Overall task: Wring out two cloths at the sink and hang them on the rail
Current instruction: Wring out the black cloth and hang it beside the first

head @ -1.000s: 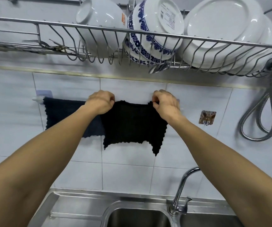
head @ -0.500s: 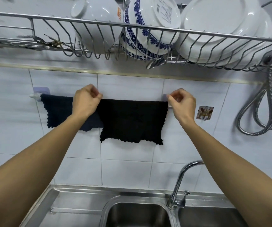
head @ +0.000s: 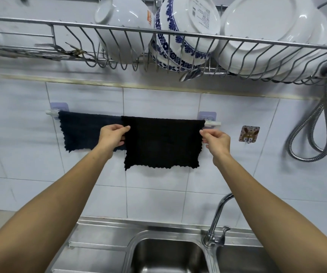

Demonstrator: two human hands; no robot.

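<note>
The two cloths (head: pixel 161 141) covered most of the rail (head: pixel 213 123). At six o'clock the sink (head: pixel 166 257) ran off frame; at three o'clock, the blurred hose (head: pixel 316 123).

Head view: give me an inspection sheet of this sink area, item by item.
Surface: steel sink with its basin below the tiled wall; nothing seen lying on the drainer.
Job's things: black cloth and dark blue cloth both hang over the white rail; the black one overlaps the blue one's right edge.
Clutter: nothing seen.
Hands: left hand pinches the black cloth's left edge; right hand pinches its right edge.
Cables: metal shower hose loops down the wall at right.
Surroundings: wire dish rack above holds a white bowl, blue-patterned bowl and white plates; faucet; rabbit wall hook.
</note>
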